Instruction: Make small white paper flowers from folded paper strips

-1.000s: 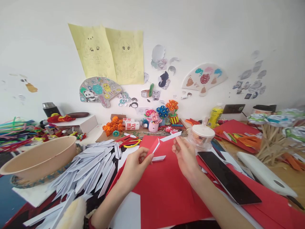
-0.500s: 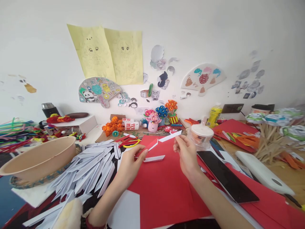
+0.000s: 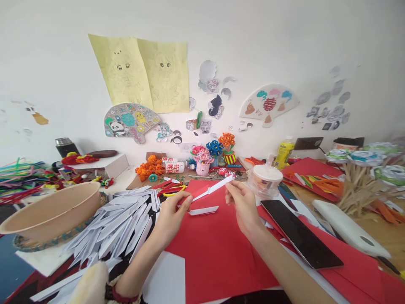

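Observation:
Between my hands, just above the red paper, two folded white paper strips meet end to end in a slanting line. My left hand pinches the lower left strip between thumb and fingers. At the upper right, my right hand grips the far end of the other strip. Whether one strip is slotted into the other is too small to tell. Below them, close to my left fingertips, another folded strip rests on the red paper.
Many white folded strips lie heaped at the left, beside a beige basin. A black phone, a white power bank and a lidded cup are at the right. Small flower pots stand along the wall.
My right hand has moved slightly left and down with its strip. The two strips now lie in one line, where before they met at an offset. My left hand has barely shifted.

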Action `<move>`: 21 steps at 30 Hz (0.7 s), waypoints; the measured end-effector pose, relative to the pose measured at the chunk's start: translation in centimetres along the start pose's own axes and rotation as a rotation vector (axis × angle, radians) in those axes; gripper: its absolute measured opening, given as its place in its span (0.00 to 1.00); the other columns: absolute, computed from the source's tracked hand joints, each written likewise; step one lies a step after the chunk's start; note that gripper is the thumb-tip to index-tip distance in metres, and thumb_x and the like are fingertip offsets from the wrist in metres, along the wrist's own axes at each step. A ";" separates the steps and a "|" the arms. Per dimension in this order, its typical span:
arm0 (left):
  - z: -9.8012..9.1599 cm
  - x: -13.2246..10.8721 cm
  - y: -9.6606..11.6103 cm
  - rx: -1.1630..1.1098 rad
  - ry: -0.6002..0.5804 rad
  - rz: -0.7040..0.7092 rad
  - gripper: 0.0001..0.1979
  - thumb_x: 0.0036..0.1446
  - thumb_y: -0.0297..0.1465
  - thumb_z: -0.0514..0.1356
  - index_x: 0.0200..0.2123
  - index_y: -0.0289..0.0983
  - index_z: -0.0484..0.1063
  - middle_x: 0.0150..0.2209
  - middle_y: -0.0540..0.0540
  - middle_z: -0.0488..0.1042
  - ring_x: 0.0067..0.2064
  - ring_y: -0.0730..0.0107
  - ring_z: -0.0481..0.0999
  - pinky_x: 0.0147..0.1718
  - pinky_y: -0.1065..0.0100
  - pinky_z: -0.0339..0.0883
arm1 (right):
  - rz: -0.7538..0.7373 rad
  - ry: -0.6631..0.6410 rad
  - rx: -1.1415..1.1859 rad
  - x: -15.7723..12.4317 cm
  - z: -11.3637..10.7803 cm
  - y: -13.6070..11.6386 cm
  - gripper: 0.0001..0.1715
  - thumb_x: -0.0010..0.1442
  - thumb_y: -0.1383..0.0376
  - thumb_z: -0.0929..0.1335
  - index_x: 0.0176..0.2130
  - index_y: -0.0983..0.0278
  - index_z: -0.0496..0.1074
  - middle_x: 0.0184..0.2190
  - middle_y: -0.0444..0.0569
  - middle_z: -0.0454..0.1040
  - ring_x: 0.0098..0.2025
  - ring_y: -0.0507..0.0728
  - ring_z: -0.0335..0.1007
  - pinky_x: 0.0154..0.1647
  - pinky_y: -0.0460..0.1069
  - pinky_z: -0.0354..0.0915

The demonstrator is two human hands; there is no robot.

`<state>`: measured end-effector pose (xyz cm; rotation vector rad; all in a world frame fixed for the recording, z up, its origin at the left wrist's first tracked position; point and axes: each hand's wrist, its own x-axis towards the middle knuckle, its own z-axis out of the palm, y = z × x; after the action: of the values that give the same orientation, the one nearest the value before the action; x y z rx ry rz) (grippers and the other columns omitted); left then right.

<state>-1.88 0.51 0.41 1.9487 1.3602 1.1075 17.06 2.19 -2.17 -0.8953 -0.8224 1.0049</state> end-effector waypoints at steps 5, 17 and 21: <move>0.1 0.0 -0.1 0.041 -0.010 -0.012 0.16 0.58 0.43 0.52 0.30 0.38 0.70 0.27 0.50 0.71 0.29 0.70 0.68 0.29 0.71 0.60 | 0.013 0.131 0.123 0.4 -0.3 -0.4 0.19 0.43 0.57 0.75 0.30 0.64 0.67 0.19 0.37 0.63 0.19 0.45 0.57 0.20 0.42 0.54; 1.0 -0.5 0.3 0.005 -0.028 -0.006 0.16 0.59 0.42 0.53 0.32 0.38 0.72 0.31 0.49 0.74 0.32 0.69 0.70 0.31 0.71 0.61 | 0.082 -0.035 -0.008 -0.6 0.4 0.4 0.17 0.48 0.55 0.74 0.31 0.64 0.69 0.17 0.37 0.61 0.20 0.47 0.54 0.23 0.44 0.53; 1.6 -0.6 0.2 0.008 -0.007 -0.008 0.17 0.60 0.43 0.50 0.30 0.38 0.70 0.28 0.50 0.72 0.31 0.70 0.69 0.30 0.71 0.60 | 0.088 -0.103 -0.086 -1.1 0.6 0.2 0.17 0.49 0.54 0.73 0.29 0.64 0.69 0.17 0.38 0.61 0.20 0.47 0.54 0.24 0.45 0.53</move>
<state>-0.55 -0.05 -0.45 1.9491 1.3694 1.0922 16.08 1.38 -2.27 -0.9664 -0.9251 1.1067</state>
